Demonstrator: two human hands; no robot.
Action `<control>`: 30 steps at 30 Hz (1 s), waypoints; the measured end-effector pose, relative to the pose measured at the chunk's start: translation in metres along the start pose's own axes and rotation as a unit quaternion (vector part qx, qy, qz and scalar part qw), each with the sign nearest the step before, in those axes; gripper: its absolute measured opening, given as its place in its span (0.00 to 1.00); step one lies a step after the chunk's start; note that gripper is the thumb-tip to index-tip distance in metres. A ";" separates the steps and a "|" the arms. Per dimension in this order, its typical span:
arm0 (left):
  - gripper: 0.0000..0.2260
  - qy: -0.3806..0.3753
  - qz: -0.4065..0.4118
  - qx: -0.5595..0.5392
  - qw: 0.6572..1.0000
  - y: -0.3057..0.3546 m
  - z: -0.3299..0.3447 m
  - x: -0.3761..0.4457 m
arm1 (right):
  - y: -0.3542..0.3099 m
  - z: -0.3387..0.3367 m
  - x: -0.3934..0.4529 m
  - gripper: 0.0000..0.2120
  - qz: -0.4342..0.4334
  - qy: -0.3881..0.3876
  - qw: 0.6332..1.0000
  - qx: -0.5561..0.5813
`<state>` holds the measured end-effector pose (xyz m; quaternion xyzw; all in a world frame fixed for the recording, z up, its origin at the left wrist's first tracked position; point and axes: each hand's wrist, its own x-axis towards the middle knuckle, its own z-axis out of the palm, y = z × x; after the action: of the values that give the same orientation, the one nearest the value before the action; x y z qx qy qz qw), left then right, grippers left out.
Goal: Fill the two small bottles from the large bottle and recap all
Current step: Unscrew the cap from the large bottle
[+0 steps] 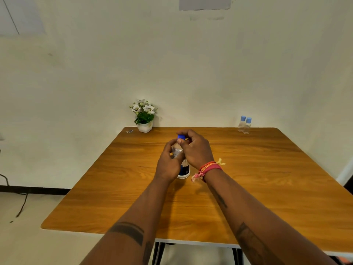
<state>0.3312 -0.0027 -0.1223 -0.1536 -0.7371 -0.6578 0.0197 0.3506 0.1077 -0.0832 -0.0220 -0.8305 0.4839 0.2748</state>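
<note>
One large bottle [182, 165] stands upright at the centre of the frame, on the wooden table [248, 188]. Its base rests on the table surface; clear body, dark label on the lower part, one dark blue cap [180, 137] on top.

Left hand [169, 165]: grip curled round the body of the large bottle from the left side, fingers wrapped over the clear upper section.

Right hand [196, 150]: grip curled over the top of the bottle, thumb and fingertips pinching the blue cap. Whether the cap is tight or loose on the neck cannot be told. One bundle of red and pink thread bands [207, 168] sits on the right wrist.

Two small bottles [244, 124], count confirmed, stand upright in the upper right of the frame at the far right corner of the table, touching or just beside each other. Both are clear and each carries a light blue cap. They are well apart from the large bottle and from both hands.

One potted plant [144, 115] with white flowers in a white pot stands at the far edge of the table, upper centre-left. One small unclear item [129, 131] lies just left of the pot.
</note>
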 end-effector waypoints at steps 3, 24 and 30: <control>0.19 -0.002 0.002 0.007 1.000 -0.001 0.000 0.000 | 0.001 0.002 -0.003 0.12 0.001 -0.005 1.000 0.015; 0.21 -0.007 -0.022 -0.020 1.000 0.000 -0.001 0.000 | 0.001 0.008 0.004 0.10 0.001 0.001 0.999 0.035; 0.21 -0.006 -0.021 -0.023 0.999 -0.001 0.000 0.000 | 0.002 0.013 0.002 0.11 0.001 0.013 1.000 0.011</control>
<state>0.3312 -0.0033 -0.1230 -0.1429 -0.7247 -0.6741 -0.0023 0.3422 0.0988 -0.0896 -0.0255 -0.8215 0.4932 0.2852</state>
